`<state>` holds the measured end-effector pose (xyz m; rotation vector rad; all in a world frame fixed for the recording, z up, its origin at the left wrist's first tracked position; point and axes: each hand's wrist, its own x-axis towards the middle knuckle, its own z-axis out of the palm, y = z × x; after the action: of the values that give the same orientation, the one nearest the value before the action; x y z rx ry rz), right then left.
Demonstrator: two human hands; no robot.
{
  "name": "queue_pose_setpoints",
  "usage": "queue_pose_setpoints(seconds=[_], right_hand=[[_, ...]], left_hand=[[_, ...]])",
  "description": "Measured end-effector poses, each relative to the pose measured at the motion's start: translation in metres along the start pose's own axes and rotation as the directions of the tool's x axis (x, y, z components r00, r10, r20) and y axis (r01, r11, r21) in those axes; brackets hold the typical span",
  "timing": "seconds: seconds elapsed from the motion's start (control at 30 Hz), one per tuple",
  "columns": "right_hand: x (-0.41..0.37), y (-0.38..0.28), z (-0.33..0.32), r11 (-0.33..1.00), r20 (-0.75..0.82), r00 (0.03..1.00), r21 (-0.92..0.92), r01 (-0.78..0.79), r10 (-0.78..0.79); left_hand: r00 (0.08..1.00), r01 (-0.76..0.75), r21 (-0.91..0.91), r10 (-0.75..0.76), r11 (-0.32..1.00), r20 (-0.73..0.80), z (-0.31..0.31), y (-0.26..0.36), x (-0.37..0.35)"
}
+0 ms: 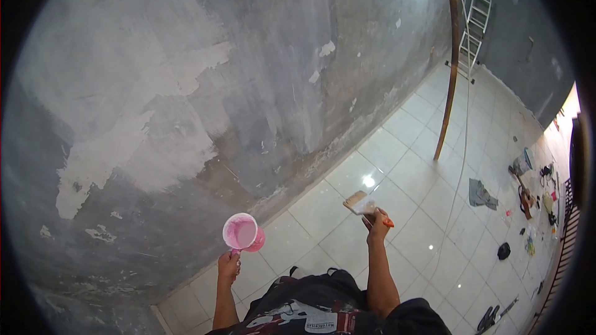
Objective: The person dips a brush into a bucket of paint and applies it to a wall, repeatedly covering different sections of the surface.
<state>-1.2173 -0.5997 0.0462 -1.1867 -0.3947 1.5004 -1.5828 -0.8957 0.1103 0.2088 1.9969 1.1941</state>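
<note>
My left hand is closed around the handle of a pink dipper, held up near the wall with its open top toward me. Inside it is a pinkish-white liquid. In my right hand is a wide paintbrush with an orange-tipped handle. Its pale bristles point up and left, above the floor tiles and apart from the dipper. Before me rises a grey wall with pale, patchy areas and flaked spots.
A metal ladder leans at the far corner. A long wooden pole and a thin cable stand between. To the right on the tiled floor lie a grey cloth, a bucket, a black bundle and sandals.
</note>
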Motion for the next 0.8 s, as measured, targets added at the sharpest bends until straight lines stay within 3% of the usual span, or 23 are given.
queue_pose_setpoints(seconds=[0.17,0.23,0.5,0.63,0.8], right_hand=[[0.006,-0.016,-0.025,0.999,-0.013,1.0,0.033,0.003,-0.003],[-0.002,-0.021,-0.033,1.0,-0.014,1.0,0.027,-0.01,0.01],[-0.013,-0.043,-0.017,0.999,-0.01,0.999,0.031,0.038,-0.038],[-0.001,-0.062,0.037,0.987,0.079,0.994,0.151,0.059,-0.071],[0.017,-0.097,0.158,0.959,0.243,0.958,0.272,0.086,-0.154]], left_hand=[[1.0,-0.013,0.057,0.012,0.998,0.004,0.042,0.027,-0.025],[0.996,-0.089,0.136,0.088,0.987,0.017,0.055,0.036,-0.035],[0.989,-0.134,0.079,0.128,0.988,0.072,0.092,0.051,-0.049],[0.987,-0.139,0.065,0.133,0.988,0.086,0.093,0.052,-0.055],[0.992,-0.117,0.098,0.112,0.988,0.051,0.077,0.046,-0.059]])
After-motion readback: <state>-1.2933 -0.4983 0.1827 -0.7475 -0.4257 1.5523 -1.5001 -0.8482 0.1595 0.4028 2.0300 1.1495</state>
